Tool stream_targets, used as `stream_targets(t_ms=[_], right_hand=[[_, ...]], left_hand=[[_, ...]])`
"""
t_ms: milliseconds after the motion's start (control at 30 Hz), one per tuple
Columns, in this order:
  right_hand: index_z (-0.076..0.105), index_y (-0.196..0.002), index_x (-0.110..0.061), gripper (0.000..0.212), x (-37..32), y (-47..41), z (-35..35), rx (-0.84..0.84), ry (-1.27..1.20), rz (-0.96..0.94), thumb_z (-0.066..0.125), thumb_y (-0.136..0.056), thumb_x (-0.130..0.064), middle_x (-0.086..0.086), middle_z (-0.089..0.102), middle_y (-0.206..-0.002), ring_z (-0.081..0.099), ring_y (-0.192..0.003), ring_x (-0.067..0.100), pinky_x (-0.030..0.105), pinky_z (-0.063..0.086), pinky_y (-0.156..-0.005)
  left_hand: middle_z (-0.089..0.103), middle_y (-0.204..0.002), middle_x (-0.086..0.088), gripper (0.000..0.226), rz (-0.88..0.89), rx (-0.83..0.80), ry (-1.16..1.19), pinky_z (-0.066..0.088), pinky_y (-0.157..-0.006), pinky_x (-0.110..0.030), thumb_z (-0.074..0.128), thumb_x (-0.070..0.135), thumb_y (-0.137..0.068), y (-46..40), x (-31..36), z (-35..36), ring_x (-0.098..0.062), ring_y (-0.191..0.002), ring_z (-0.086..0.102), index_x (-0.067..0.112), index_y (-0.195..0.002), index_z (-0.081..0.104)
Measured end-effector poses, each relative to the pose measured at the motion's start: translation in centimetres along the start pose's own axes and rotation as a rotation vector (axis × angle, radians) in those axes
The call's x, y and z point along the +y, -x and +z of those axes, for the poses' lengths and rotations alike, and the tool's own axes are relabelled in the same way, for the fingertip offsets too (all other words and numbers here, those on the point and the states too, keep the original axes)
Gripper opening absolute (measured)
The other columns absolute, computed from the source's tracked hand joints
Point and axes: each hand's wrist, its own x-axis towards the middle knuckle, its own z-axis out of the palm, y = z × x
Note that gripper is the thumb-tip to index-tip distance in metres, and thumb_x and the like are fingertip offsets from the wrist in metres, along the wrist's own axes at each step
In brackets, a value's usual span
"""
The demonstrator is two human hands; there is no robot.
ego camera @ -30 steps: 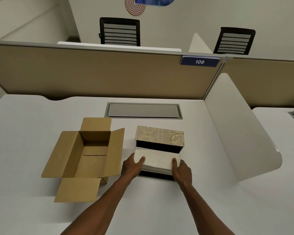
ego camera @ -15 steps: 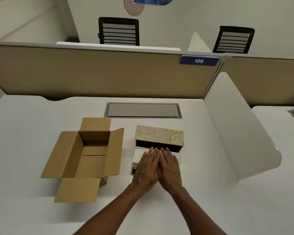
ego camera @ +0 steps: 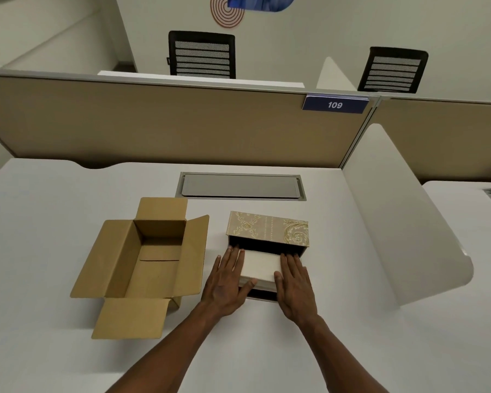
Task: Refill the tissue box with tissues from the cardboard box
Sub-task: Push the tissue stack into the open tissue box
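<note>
The tissue box (ego camera: 268, 226) has a gold patterned lid standing open at the back and a dark interior. A white stack of tissues (ego camera: 260, 265) lies inside it. My left hand (ego camera: 227, 282) lies flat on the stack's left end, fingers stretched forward to the lid. My right hand (ego camera: 294, 282) lies flat on the right end in the same way. Both thumbs rest on the stack's near edge. Left of the tissue box sits the brown cardboard box (ego camera: 142, 265), flaps open, with nothing visible inside.
A grey cable hatch (ego camera: 240, 186) is set in the white desk behind the boxes. A white curved divider (ego camera: 403, 222) rises on the right. A tan partition (ego camera: 153, 123) with a "109" label closes the back. Two black chairs stand beyond it.
A second ago my hands gripped the stack's ends. Then they pressed together flat on its middle. Now they have slid apart to the two ends, uncovering the tissues.
</note>
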Motion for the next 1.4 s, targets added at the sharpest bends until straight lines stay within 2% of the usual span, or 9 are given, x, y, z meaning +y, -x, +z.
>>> stream_targets(t_ms=[300,467,533,600,667,733,867,1067,1400], right_hand=[[0.015,-0.162,-0.014,0.061,0.0,0.2,-0.5,0.032,-0.055,-0.003,0.034,-0.109,-0.037,-0.001,0.008,-0.169,0.002,-0.158,0.015,0.039,0.013,-0.129],[0.014,-0.162,-0.014,0.065,0.1,1.7,-0.5,0.131,-0.144,0.107,0.033,-0.107,-0.041,-0.001,0.003,-0.170,0.001,-0.158,0.016,0.035,0.015,-0.127],[0.009,-0.163,-0.016,0.066,-0.1,2.1,-0.4,0.105,-0.249,0.224,0.032,-0.106,-0.042,0.001,0.005,-0.171,0.009,-0.158,0.019,0.033,0.019,-0.123],[0.008,-0.163,-0.014,0.067,-0.3,2.1,-0.3,0.062,-0.381,0.348,0.033,-0.107,-0.042,0.008,0.017,-0.170,0.024,-0.154,0.025,0.034,0.024,-0.121],[0.012,-0.162,-0.013,0.067,-0.5,1.9,-0.5,0.033,-0.513,0.484,0.030,-0.107,-0.046,0.013,0.033,-0.163,0.039,-0.147,0.031,0.038,0.031,-0.119],[0.023,-0.161,-0.011,0.068,-0.6,1.6,-0.7,0.046,-0.599,0.563,0.029,-0.106,-0.051,0.013,0.041,-0.159,0.043,-0.144,0.033,0.040,0.032,-0.119],[0.041,-0.154,-0.010,0.065,-0.5,1.4,-0.9,0.054,-0.610,0.545,0.028,-0.106,-0.051,0.013,0.052,-0.152,0.048,-0.139,0.032,0.042,0.035,-0.119],[0.038,-0.155,-0.010,0.063,-0.4,1.3,-1.3,0.024,-0.582,0.553,0.030,-0.107,-0.050,0.013,0.050,-0.153,0.047,-0.140,0.032,0.041,0.034,-0.118],[0.041,-0.154,-0.009,0.067,-0.9,1.1,-1.4,0.038,-0.611,0.596,0.031,-0.105,-0.054,0.013,0.050,-0.153,0.047,-0.140,0.033,0.044,0.035,-0.119]], left_hand=[[-0.011,-0.166,0.004,0.083,-0.063,0.094,0.173,-0.002,-0.127,-0.034,0.021,0.069,-0.096,0.1,0.4,-0.2,-0.012,-0.154,-0.010,0.023,-0.159,-0.005],[-0.007,-0.168,0.004,0.078,-0.204,0.159,0.359,0.013,-0.127,-0.038,0.030,0.061,-0.098,1.6,0.5,-0.1,-0.016,-0.155,0.000,0.025,-0.160,-0.003],[-0.006,-0.169,0.001,0.084,-0.341,0.087,0.465,0.018,-0.125,-0.041,0.029,0.065,-0.095,1.9,0.8,-0.1,-0.021,-0.155,0.006,0.025,-0.159,-0.007],[0.010,-0.169,-0.005,0.085,-0.474,0.004,0.579,0.025,-0.121,-0.045,0.031,0.067,-0.095,1.6,1.1,-0.2,-0.028,-0.153,0.019,0.024,-0.159,-0.004],[0.028,-0.164,-0.010,0.082,-0.566,-0.047,0.659,0.033,-0.117,-0.049,0.031,0.067,-0.096,1.1,1.3,-0.5,-0.032,-0.148,0.031,0.024,-0.160,0.003],[0.033,-0.161,-0.011,0.078,-0.609,-0.051,0.719,0.036,-0.115,-0.050,0.030,0.066,-0.097,0.8,1.4,-1.0,-0.033,-0.145,0.035,0.025,-0.160,0.009],[0.037,-0.159,-0.011,0.071,-0.609,-0.064,0.742,0.037,-0.114,-0.049,0.028,0.062,-0.100,0.8,1.3,-1.7,-0.033,-0.143,0.040,0.024,-0.158,0.019],[0.043,-0.155,-0.012,0.065,-0.575,-0.092,0.699,0.037,-0.115,-0.048,0.029,0.056,-0.103,1.0,1.1,-2.0,-0.031,-0.141,0.042,0.016,-0.154,0.032],[0.041,-0.157,-0.011,0.068,-0.618,-0.072,0.743,0.037,-0.115,-0.048,0.031,0.059,-0.101,0.8,1.3,-2.1,-0.032,-0.142,0.041,0.017,-0.154,0.031]])
